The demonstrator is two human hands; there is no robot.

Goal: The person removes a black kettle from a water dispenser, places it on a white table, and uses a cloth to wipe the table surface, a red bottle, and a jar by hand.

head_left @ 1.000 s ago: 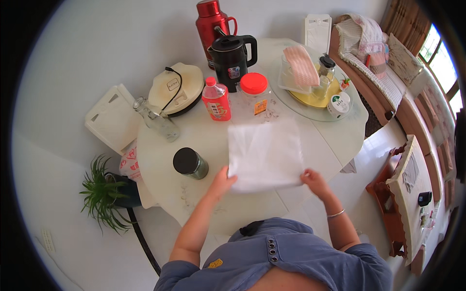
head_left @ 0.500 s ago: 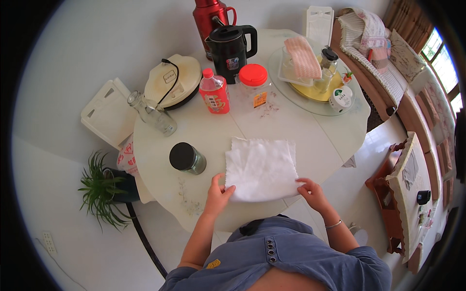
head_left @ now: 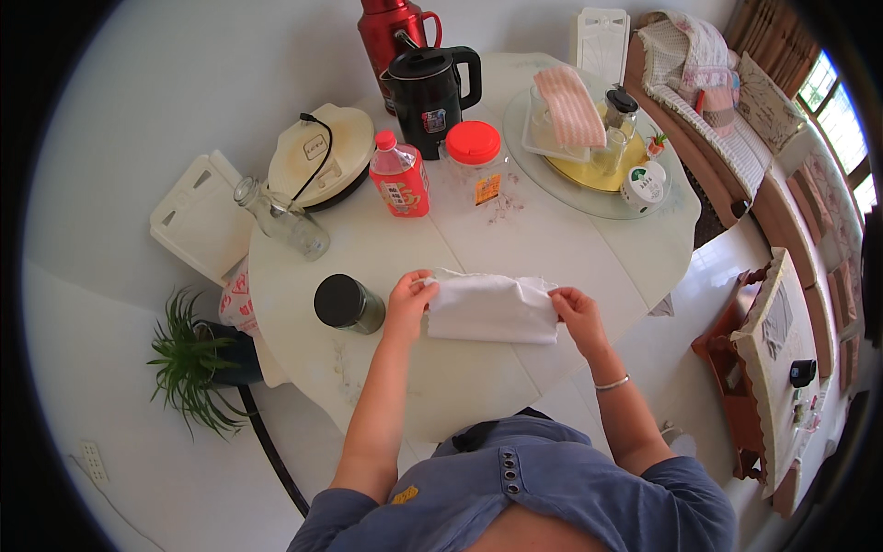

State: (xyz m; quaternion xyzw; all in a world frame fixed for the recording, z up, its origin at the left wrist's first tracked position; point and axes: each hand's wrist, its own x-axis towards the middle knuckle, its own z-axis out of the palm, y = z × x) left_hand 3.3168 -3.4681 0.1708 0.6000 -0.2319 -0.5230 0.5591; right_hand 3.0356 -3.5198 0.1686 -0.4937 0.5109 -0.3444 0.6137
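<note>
A white cloth (head_left: 492, 311) with a frayed edge lies folded over on the pale table in front of me. My left hand (head_left: 411, 299) pinches its upper left corner between thumb and fingers. At the upper right corner, my right hand (head_left: 576, 311) grips the cloth the same way. The near part of the cloth is doubled up toward its far edge, making a smooth, wide strip. Just left of my left hand stands a dark glass jar (head_left: 349, 304) with a black lid.
Behind the cloth stand a red-labelled bottle (head_left: 399, 178), a clear jar with a red lid (head_left: 475, 156) and a black kettle (head_left: 428, 97). A glass bottle (head_left: 282, 221) leans at the left near a round electric pan (head_left: 322, 152). A glass turntable (head_left: 552, 189) carries a pink cloth (head_left: 570, 106).
Both hands have moved away from me, carrying the cloth's near edge up and over toward its far edge. The cloth now forms a narrower strip.
</note>
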